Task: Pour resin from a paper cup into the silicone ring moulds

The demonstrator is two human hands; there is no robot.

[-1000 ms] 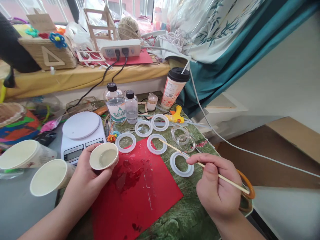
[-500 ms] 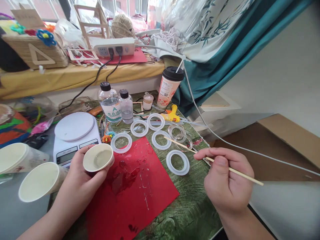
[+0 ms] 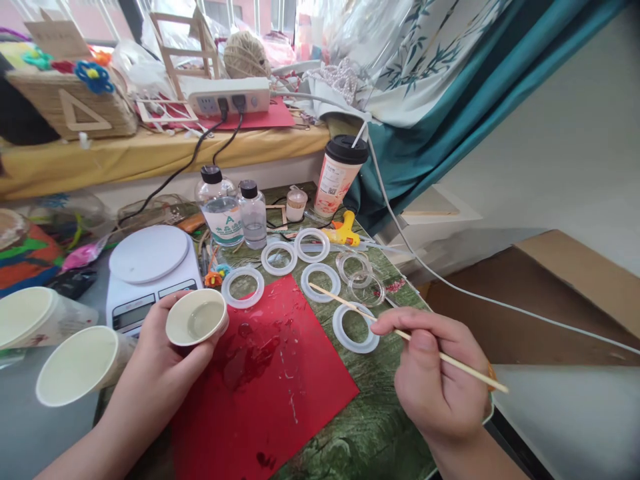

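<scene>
My left hand (image 3: 167, 357) is wrapped round a paper cup (image 3: 185, 329) with some clear liquid in the bottom, held over the left edge of a red sheet (image 3: 260, 413). In my right hand (image 3: 440, 373) is a thin wooden stick (image 3: 350, 305), pinched between thumb and fingers. Its tip hangs over or near a translucent ring mold (image 3: 306, 287); whether it touches I cannot tell. Another ring mold (image 3: 339, 328) lies just left of my right fingertips, and several more sit behind. Wet, shiny puddles spot the red sheet.
A white digital scale (image 3: 150, 267) stands behind my left hand, with two paper cups (image 3: 75, 367) at far left. Behind the molds are two clear bottles (image 3: 220, 213), a tall drink cup (image 3: 336, 180), a yellow glue gun (image 3: 345, 230) and clear rings (image 3: 367, 288). A white cable (image 3: 400, 220) crosses the right side.
My right hand has moved left and slightly down with the stick, bringing its tip over the left part of the ring mold. My left hand and cup have hardly moved.
</scene>
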